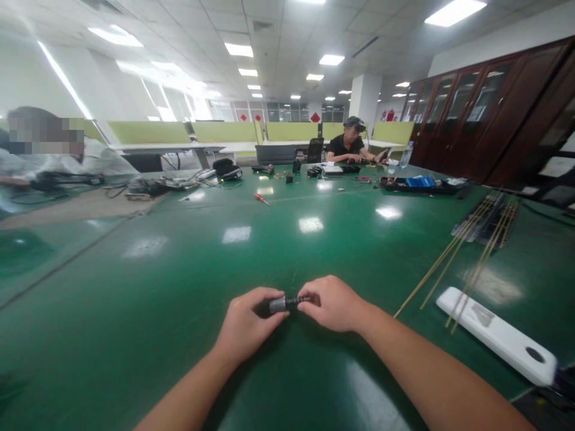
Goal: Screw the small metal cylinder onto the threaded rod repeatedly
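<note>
Just above the green tabletop [193,353], my left hand [244,321] grips a small grey metal cylinder [277,304] between thumb and fingers. A thin dark shaft [293,301] sticks out of the cylinder's right end, lying roughly level. The fingertips of my right hand [333,304] pinch the far end of that shaft, so both hands are closed on one piece or on two joined pieces. Fingers cover the shaft's tip. What exact kind of part this is, I cannot make out.
An orange screwdriver [260,199] lies farther back. On the right are long thin rods [442,257] and a white elongated device [496,332]. A black tray [417,188], cables [204,175] and a bottle [407,154] line the back. Two people sit across the table.
</note>
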`<action>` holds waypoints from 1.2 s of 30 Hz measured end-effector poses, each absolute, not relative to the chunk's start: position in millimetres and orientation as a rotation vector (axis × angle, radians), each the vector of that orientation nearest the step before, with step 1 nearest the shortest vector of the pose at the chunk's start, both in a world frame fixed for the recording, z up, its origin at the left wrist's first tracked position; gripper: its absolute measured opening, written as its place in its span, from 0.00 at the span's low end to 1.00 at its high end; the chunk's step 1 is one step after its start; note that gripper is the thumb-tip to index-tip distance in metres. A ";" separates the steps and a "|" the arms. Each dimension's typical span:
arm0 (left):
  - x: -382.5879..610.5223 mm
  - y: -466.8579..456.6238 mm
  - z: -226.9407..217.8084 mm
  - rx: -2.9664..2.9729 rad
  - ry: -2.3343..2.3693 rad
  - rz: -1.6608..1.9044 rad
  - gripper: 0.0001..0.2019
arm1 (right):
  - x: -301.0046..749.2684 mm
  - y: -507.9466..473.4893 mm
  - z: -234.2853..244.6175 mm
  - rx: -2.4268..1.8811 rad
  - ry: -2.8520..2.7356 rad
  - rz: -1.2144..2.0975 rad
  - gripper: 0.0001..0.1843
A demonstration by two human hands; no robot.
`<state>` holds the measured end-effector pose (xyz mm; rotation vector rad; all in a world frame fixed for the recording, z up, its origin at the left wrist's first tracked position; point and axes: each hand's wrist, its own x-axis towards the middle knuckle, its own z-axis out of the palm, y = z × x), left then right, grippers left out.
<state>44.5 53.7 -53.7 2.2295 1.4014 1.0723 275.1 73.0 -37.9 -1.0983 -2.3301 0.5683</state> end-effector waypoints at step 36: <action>43.9 53.6 -50.0 2.248 1.412 1.086 0.11 | 277.4 72.0 -34.3 -1.122 -2.316 0.595 0.08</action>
